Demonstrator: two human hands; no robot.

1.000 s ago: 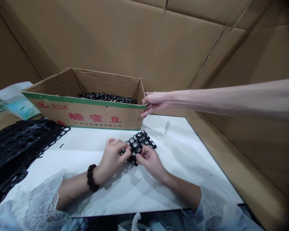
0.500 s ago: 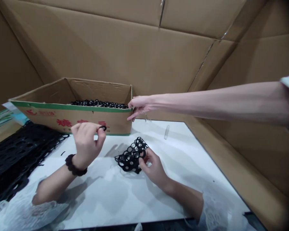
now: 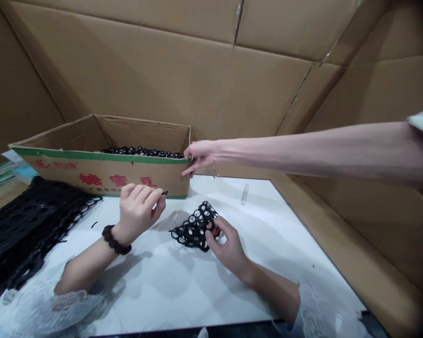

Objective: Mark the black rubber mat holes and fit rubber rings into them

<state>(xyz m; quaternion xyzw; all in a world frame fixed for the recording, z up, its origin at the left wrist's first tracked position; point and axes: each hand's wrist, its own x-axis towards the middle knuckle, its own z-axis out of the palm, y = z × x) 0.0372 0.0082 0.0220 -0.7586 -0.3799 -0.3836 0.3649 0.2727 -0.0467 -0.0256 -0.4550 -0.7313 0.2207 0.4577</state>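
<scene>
My left hand (image 3: 139, 206) is raised in front of the carton, thumb and forefinger pinched on a small black ring (image 3: 165, 193), seen almost edge-on. In the middle of the white table (image 3: 155, 291) lies a piece of black sheet (image 3: 193, 227) full of round holes. At its right edge my right hand (image 3: 231, 249) is closed, with a black ring (image 3: 210, 225) between thumb and forefinger. Whether that ring is joined to the sheet cannot be made out.
Black rings (image 3: 141, 151) fill part of a cardboard carton (image 3: 102, 169). Another person's hand (image 3: 200, 155) grips its right corner, the arm reaching across from the right. Black perforated sheets (image 3: 24, 225) are stacked at left. A small clear tube (image 3: 245, 194) lies behind my right hand.
My left hand has moved right and slightly down with its black ring, towards the sheet. The right hand and the other person's arm stay nearly where they were.
</scene>
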